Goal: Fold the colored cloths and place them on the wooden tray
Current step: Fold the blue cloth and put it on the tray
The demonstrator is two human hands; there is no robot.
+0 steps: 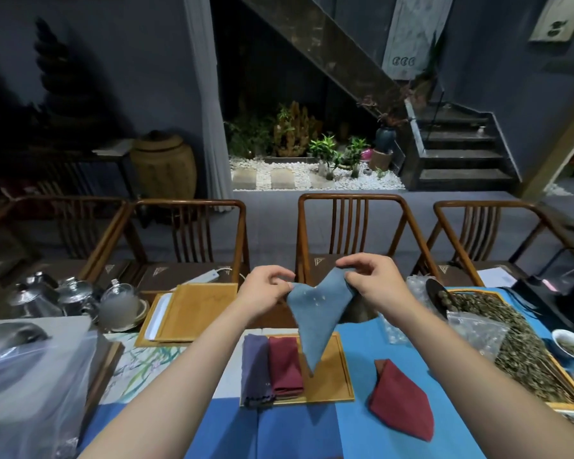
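Note:
I hold a grey-blue cloth (315, 316) up in the air over the wooden tray (332, 389). My left hand (262, 291) pinches its left top corner and my right hand (368, 279) pinches its right top corner. The cloth hangs down to a point just above the tray. On the tray's left part lie a folded purple cloth (256, 369) and a folded dark red cloth (285, 366) side by side. A second dark red cloth (401, 399), loosely folded, lies on the blue table mat (295, 432) to the right of the tray.
A yellow tray (193, 313) sits behind at the left, next to metal teapots (47, 296) and a glass pot (120, 303). A large tray of dried tea leaves (507, 342) and small bowls (570, 342) fill the right. A plastic-covered box (30, 376) stands at the left. Wooden chairs (348, 233) line the far edge.

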